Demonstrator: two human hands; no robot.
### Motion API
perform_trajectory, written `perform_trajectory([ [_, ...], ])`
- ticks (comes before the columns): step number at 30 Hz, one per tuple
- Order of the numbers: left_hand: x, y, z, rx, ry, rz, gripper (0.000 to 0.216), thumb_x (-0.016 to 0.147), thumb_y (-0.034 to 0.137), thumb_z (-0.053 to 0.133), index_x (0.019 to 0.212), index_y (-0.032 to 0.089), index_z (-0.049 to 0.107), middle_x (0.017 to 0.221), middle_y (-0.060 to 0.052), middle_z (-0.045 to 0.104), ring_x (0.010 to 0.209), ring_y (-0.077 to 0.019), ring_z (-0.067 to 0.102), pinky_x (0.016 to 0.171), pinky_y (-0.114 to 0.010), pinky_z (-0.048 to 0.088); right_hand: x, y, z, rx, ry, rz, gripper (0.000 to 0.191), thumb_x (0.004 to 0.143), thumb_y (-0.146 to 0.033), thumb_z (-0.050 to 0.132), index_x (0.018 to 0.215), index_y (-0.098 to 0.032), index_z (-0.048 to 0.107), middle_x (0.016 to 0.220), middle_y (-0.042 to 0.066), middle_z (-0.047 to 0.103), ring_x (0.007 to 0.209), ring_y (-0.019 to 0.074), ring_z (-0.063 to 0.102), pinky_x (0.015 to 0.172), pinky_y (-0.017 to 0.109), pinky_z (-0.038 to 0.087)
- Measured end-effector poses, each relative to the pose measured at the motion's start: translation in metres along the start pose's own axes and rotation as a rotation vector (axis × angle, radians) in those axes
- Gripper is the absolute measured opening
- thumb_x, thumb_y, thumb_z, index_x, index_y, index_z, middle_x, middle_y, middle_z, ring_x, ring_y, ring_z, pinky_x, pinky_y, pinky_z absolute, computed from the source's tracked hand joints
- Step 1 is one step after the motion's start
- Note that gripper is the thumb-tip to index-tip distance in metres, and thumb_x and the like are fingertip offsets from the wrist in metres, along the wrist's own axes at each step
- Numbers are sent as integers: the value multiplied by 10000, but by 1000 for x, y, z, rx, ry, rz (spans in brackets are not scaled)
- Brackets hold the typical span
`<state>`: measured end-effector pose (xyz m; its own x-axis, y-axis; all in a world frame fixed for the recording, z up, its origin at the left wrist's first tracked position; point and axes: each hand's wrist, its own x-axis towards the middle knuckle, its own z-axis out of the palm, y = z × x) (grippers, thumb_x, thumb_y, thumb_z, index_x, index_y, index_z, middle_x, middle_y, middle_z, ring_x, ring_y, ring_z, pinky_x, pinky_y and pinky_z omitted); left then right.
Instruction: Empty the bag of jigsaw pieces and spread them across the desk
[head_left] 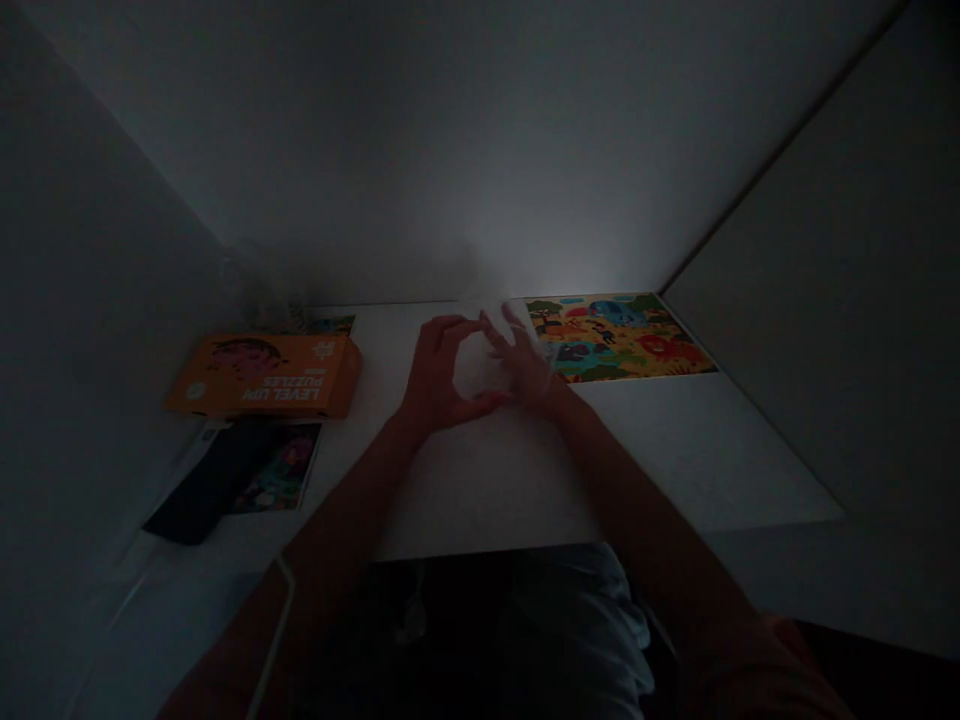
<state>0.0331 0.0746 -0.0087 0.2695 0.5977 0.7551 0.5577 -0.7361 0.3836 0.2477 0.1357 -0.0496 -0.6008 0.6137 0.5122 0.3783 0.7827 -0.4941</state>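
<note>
The picture is very dark. My left hand (437, 378) and my right hand (526, 368) meet over the middle of a white table (675, 450). The left hand's fingers curl in an arc and its thumb reaches across to the right hand. The right hand's fingers point up and look smeared. A pale patch lies between the two hands; I cannot make out whether it is a clear wrapper or bare table. A colourful animal puzzle picture (619, 337) lies flat just right of my right hand.
An orange puzzle box (266, 376) lies at the left. In front of it a black object (201, 488) rests on a printed sheet (281, 462). Walls close in behind and on both sides. A thin white cable (276, 625) runs by my left forearm.
</note>
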Motion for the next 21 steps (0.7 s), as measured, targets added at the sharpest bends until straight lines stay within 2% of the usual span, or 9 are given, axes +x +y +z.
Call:
perform_trajectory([
  [2,0,-13,-6,67,-36,-15,1062,755,837,866,1578,259,526,1547,-203,562,1468,-423,530,1253,-595,421,-1,-2,-6,86,-35,48,1291,822,-654,928,1811,-204,232,1871,194,30,1711,490,77,1028,538,666],
  [4,-1,-24,-9,108,-145,17,1268,687,970,803,1670,264,426,1672,-208,472,1571,-457,435,1313,-616,333,-2,-6,-13,182,-73,131,1275,792,-673,936,1810,-331,250,1874,129,117,1586,501,428,855,478,723],
  [6,-2,-29,-10,142,-246,54,1393,657,1025,760,1730,249,327,1746,-225,391,1637,-479,340,1340,-628,267,-3,-9,-22,275,-96,219,1212,794,-675,933,1789,-442,281,1859,77,210,1203,406,756,728,469,730],
  [7,-2,-28,-10,163,-279,61,1416,661,1028,751,1745,240,294,1766,-232,362,1656,-484,301,1344,-632,246,-3,-11,-27,309,-115,244,1166,808,-670,925,1775,-476,303,1841,58,271,1023,350,804,687,478,726],
  [9,-1,-24,-11,211,-304,52,1421,676,1020,750,1755,234,265,1789,-239,320,1680,-489,244,1345,-639,221,-3,-13,-37,341,-168,240,1095,824,-652,921,1751,-494,360,1779,30,409,919,329,813,704,512,723],
  [12,1,-13,-12,248,-324,63,1409,699,982,775,1766,238,236,1801,-230,304,1696,-479,200,1349,-631,197,-4,-13,-47,304,-199,148,1052,734,-643,988,1666,-415,556,1652,33,586,1224,425,752,966,582,684],
  [15,0,-10,-11,242,-388,83,1333,759,858,837,1773,263,208,1756,-189,414,1653,-437,337,1355,-588,205,-5,-15,-46,264,-174,135,928,672,-662,1014,1494,-333,736,1497,73,720,1179,418,766,1007,588,653],
  [18,-3,-19,-8,260,-355,-26,1245,765,717,892,1747,281,264,1632,-169,563,1512,-417,528,1320,-577,278,-5,-20,-44,251,-83,191,659,850,-640,891,1441,-383,750,1318,31,802,869,300,788,842,526,674],
  [21,-5,-33,-7,232,-235,-168,1223,726,698,907,1705,252,326,1570,-182,599,1463,-430,561,1262,-588,375,-6,-21,-54,198,168,180,311,983,-587,754,1231,-407,809,1162,16,824,914,284,753,882,511,648],
])
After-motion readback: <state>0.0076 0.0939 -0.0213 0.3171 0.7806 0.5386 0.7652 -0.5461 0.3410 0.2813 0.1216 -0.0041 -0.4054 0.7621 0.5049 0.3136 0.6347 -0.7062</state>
